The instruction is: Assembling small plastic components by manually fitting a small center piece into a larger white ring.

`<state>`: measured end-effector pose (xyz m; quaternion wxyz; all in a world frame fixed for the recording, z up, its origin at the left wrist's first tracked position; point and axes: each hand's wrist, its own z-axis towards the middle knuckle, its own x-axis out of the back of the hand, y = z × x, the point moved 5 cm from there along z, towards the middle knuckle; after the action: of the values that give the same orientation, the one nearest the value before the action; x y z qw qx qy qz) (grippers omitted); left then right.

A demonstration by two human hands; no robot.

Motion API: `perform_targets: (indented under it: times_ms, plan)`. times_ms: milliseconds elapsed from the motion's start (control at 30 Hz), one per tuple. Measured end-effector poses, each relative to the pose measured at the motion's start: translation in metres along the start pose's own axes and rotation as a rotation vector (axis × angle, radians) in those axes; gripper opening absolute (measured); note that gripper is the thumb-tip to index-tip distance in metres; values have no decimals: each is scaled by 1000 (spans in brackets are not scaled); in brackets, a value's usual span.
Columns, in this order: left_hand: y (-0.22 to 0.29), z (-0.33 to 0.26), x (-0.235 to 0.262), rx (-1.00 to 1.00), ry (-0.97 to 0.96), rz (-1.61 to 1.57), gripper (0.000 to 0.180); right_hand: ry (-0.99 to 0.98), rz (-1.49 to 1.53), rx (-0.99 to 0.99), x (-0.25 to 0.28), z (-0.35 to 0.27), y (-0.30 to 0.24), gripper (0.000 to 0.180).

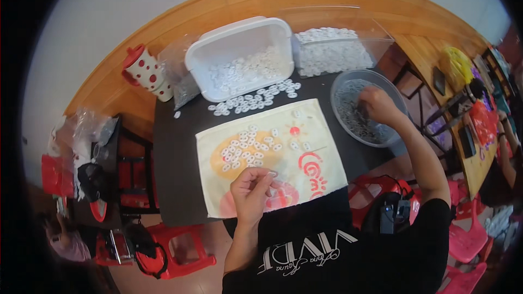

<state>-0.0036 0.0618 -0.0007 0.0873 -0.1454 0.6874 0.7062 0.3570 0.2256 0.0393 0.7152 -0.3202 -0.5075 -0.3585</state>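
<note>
In the head view, pinches a small piece (271, 175), of unclear long axis, in the left hand (250, 189), just below the white tags (238, 152) on the cloth (330, 158); holds the right hand (379, 106) inside the round bowl (333, 103), right of the cloth, with grip too hidden to tell.

- Right of centre: the right hand's (379, 106) fingertips, hidden among dark pieces (348, 106).
- Lower centre: the left hand's (250, 189) pinched piece (271, 176), too small to identify.
- Lower left: another person (72, 247), blurred.
</note>
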Motion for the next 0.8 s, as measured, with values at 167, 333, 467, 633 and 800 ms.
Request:
perform_targets:
  times_ms: [167, 333, 467, 633, 800]
  plan:
    - [1, 3, 0, -10, 14, 18, 8, 74, 167, -58, 14, -5, 21, 11]
    - [0, -1, 7, -89, 10, 85, 8, 35, 70, 27, 21, 0, 9, 12]
    - [8, -3, -4, -87, 28, 44, 16, -33, -75, -92, 27, -9, 18, 14]
    - [-1, -3, 6, -124, 32, 139, 23, -176, -222, -114, 2, -8, 8, 11]
    - [-4, -1, -5, -91, -29, 149, 20, -161, -346, -69, -4, -8, 4, 8]
